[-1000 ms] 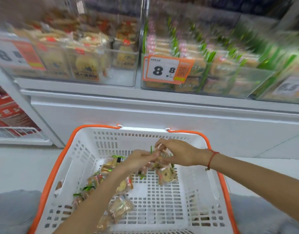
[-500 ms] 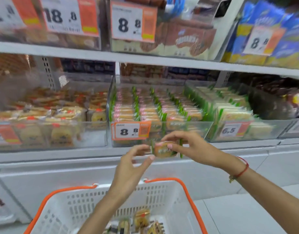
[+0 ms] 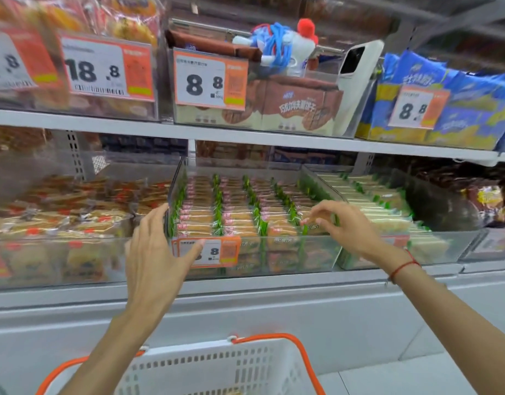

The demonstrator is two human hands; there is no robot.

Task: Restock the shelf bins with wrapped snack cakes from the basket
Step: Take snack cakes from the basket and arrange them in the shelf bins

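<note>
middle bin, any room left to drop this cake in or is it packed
Mostly packed: the middle bin holds tight green-edged rows. The only slack shows at the front right, where the right hand pinches a snack cake. The left hand hovers open by its left wall.

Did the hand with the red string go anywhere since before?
Yes. The right hand rose out of the basket and now pinches a snack cake over the middle bin, by its right-hand row.
</note>
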